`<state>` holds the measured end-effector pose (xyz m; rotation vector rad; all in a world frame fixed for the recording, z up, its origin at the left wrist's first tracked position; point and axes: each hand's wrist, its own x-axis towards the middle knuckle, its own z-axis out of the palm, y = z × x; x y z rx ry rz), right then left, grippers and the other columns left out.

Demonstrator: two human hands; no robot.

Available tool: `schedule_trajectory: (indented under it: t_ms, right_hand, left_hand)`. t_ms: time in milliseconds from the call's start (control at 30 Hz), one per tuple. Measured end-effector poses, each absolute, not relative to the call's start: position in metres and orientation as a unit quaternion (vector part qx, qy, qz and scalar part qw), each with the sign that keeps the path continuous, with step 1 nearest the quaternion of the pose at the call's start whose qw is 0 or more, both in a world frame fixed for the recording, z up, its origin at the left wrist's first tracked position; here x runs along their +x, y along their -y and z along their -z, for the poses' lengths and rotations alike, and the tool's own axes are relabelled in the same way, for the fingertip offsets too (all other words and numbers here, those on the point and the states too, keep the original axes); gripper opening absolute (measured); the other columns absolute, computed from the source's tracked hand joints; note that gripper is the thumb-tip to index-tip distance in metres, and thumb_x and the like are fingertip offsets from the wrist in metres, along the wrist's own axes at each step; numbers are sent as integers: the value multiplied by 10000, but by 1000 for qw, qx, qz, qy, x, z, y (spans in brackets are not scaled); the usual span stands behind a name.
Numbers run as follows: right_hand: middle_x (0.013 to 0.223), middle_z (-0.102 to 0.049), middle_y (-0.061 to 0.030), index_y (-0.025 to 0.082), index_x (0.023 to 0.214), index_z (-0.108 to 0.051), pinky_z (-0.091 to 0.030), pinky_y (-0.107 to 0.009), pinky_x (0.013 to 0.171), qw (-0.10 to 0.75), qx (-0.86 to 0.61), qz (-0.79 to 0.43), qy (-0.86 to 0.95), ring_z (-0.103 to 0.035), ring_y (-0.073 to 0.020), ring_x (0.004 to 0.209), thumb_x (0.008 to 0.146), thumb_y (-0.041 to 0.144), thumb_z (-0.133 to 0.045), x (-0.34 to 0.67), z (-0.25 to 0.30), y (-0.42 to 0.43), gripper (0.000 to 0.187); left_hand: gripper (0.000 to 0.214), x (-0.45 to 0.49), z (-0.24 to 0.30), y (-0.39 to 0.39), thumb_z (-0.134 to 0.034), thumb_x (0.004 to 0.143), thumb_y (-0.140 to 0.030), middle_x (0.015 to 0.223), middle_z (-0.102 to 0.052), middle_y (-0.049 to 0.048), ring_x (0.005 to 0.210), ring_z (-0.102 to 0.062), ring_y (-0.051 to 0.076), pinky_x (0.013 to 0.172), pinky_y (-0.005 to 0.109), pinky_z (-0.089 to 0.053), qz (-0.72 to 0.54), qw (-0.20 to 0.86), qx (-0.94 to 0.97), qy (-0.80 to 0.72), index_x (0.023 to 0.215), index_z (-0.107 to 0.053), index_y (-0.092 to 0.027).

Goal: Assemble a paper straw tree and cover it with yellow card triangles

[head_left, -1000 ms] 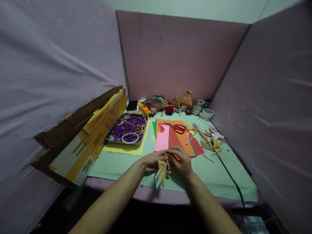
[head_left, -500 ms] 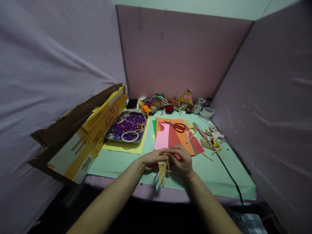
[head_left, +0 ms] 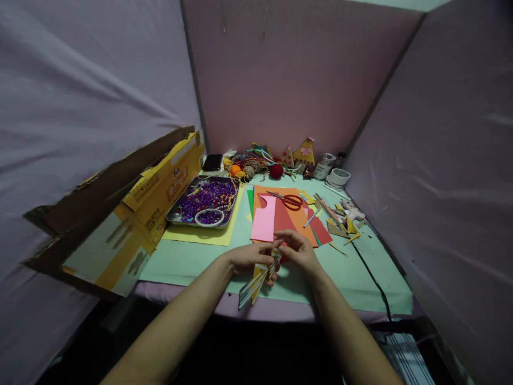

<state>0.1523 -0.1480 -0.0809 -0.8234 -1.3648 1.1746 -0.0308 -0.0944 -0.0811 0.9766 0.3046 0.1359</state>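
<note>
Grip of left hand and right hand clamped on folded striped card, now tilted further left.

Metal tray of purple beads on the left, red-handled scissors lying on orange paper, yarn balls along the table's back edge.

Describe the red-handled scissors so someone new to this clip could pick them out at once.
On the pale green mat, find the stack of coloured paper near its centre. Metal scissors with red loop handles lie on the top orange sheet, blades pointing left, just beyond the pink sheet. No other scissors show.
</note>
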Motion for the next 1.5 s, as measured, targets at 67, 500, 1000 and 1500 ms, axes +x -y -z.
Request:
schedule_trajectory:
  t_ms: [67, 500, 1000, 1500]
  right_hand:
    - [829, -689, -27, 231, 1054, -659, -522, -279, 693, 548, -356, -511, 559, -647, -154, 783, 748, 345, -762, 152, 79, 148, 343]
    - [677, -629, 24, 167, 1004, -658, -455, -227, 626, 430, -286, -649, 558, -570, -87, 611, 690, 361, -817, 156, 75, 151, 402]
    - [978, -653, -47, 235, 980, -648, -488, -321, 827, 649, -420, -383, 505, -595, -173, 912, 806, 429, -681, 155, 79, 144, 262]
    - [867, -597, -30, 223, 941, -619, -472, -324, 765, 682, -423, -239, 547, -563, -168, 834, 802, 280, -684, 148, 78, 144, 164]
  left_hand:
    - [579, -30, 80, 95, -818, 660, -372, 839, -643, 23, 691, -667, 170, 699, 380, -542, -55, 867, 474, -143, 1112, -507, -186]
    - [435, -30, 79, 96, -813, 652, -411, 754, -659, 34, 658, -649, 160, 625, 303, -519, 47, 787, 601, -131, 877, -530, -168]
    - [812, -31, 66, 101, -864, 581, -327, 954, -638, 52, 779, -677, 202, 698, 349, -547, -103, 833, 525, -139, 1308, -510, -256]
    - [795, -21, 71, 97, -867, 553, -198, 1216, -577, 113, 940, -629, 202, 842, 346, -501, -305, 747, 565, -170, 1287, -567, -252]
